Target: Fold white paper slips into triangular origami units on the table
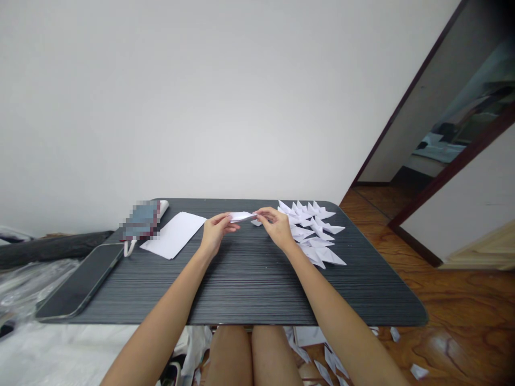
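Above the middle of the dark table (241,284), a small piece of folded white paper (242,216) is stretched between my two hands. My left hand (217,229) pinches its left end between thumb and fingers. At the other end, my right hand (275,223) grips the tip with thumb and forefinger. Just right of my right hand lies a cluster of folded white paper boats (317,236), pointed and overlapping. A stack of flat white paper sheets (177,234) rests to the left of my left hand.
A phone (80,281) lies at the table's left edge, beside a blurred device (140,219) with a white cable (129,247). The white wall (241,96) rises behind the table. Paper scraps (419,371) are scattered on the wooden floor (458,321).
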A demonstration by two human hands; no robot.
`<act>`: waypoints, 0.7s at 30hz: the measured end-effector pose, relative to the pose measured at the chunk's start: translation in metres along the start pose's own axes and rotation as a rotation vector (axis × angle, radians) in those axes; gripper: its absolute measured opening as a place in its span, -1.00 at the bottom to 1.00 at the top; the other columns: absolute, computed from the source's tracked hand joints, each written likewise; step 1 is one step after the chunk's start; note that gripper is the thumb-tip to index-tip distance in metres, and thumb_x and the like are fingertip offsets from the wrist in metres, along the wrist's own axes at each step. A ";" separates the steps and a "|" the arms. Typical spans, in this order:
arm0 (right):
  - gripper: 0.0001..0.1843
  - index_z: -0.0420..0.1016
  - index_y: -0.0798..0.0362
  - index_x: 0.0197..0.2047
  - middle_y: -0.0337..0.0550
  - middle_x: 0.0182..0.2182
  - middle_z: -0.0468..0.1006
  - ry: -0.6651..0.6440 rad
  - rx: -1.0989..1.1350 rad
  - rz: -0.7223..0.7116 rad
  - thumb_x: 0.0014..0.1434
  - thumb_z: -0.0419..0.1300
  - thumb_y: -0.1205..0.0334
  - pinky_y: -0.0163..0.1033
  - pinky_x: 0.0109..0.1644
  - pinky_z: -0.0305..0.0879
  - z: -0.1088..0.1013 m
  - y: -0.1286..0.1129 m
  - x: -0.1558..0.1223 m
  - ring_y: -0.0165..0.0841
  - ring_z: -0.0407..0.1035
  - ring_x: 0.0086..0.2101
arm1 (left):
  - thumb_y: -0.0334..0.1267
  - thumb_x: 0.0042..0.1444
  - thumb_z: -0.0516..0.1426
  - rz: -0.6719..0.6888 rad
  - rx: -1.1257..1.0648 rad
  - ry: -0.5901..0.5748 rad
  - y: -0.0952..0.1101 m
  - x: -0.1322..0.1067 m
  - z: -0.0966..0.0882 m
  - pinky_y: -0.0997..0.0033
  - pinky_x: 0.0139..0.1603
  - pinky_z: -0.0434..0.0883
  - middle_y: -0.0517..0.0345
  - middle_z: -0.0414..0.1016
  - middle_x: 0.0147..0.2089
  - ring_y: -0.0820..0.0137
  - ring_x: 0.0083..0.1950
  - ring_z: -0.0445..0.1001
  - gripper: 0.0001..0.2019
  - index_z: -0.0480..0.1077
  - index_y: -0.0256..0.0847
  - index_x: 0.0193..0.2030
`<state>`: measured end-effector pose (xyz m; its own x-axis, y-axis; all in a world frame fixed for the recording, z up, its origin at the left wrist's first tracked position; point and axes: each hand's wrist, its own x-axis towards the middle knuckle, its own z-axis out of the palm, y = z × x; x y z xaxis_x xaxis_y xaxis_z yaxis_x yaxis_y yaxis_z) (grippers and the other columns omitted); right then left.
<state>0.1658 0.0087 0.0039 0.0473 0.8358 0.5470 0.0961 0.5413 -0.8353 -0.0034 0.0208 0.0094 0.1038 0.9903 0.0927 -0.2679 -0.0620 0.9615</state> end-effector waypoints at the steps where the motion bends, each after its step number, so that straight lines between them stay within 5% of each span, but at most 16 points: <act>1: -0.87 0.36 0.08 -0.37 -0.16 -0.44 0.49 0.009 0.025 0.022 -0.02 0.12 0.22 -0.24 -0.26 0.38 0.000 -0.001 0.000 -0.34 0.43 -0.36 | -0.30 -0.10 0.13 0.037 0.025 0.001 0.000 0.000 0.000 0.59 -0.54 0.37 0.06 0.46 -0.50 0.46 -0.54 0.45 -0.78 0.35 -0.42 -0.31; 10: -0.81 0.30 0.13 -0.41 -0.18 -0.60 0.48 0.009 0.190 0.214 -0.09 0.18 0.20 -0.32 -0.45 0.32 0.004 -0.002 0.003 -0.35 0.43 -0.51 | -0.16 0.01 0.04 0.335 0.122 0.035 0.002 -0.003 0.002 0.56 -0.73 0.28 0.26 0.39 -0.60 0.44 -0.69 0.38 -0.75 0.10 -0.22 -0.23; 21: -0.80 0.29 0.11 -0.42 -0.19 -0.60 0.49 0.046 0.212 0.241 -0.11 0.19 0.20 -0.31 -0.44 0.32 0.002 -0.002 0.005 -0.37 0.43 -0.53 | -0.20 -0.05 0.10 0.456 0.362 0.090 -0.004 -0.006 0.003 0.42 -0.40 0.43 0.14 0.45 -0.52 0.37 -0.47 0.49 -0.81 0.27 -0.28 -0.33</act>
<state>0.1638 0.0118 0.0081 0.0893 0.9397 0.3301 -0.1322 0.3397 -0.9312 0.0000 0.0152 0.0060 -0.0310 0.8593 0.5105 0.0794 -0.5070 0.8583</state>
